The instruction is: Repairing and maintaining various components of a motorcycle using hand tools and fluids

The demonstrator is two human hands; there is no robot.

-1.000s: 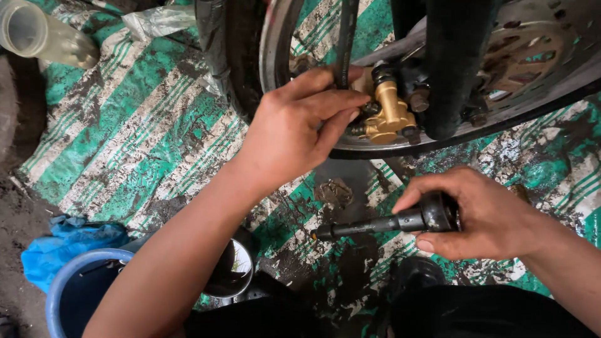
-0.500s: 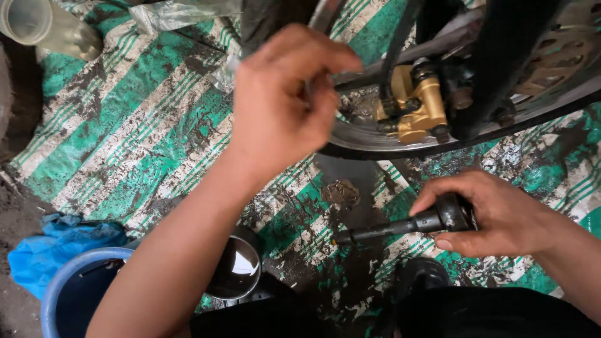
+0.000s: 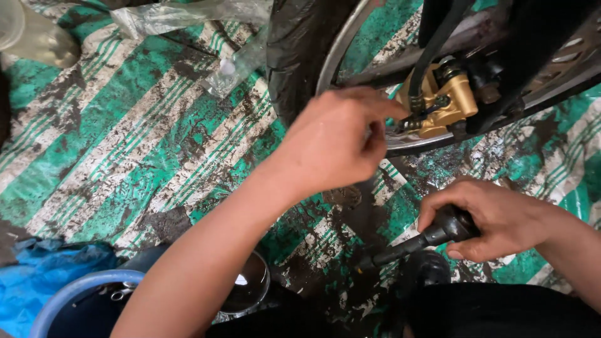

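A gold brake caliper (image 3: 447, 101) sits against the metal rim (image 3: 410, 143) of a motorcycle wheel, beside the black tyre (image 3: 299, 53). My left hand (image 3: 335, 141) hovers just left of the caliper, index finger pointing toward it, other fingers curled; whether it pinches something small is hidden. Lower right, my right hand (image 3: 494, 219) grips the thick handle of a black tool (image 3: 413, 243) whose shaft points down-left toward the ground.
A dirty green-and-white striped mat (image 3: 125, 144) covers the ground. A blue bucket (image 3: 69, 294) with a blue cloth (image 3: 50, 263) stands bottom left, a shiny metal bowl (image 3: 247, 288) beside it. A clear plastic bag (image 3: 181, 19) and a plastic bottle (image 3: 37, 37) lie at the top left.
My left hand came off the caliper, swung away to the left, then came back toward it with the index finger out. My right hand keeps its hold on the tool, almost still.
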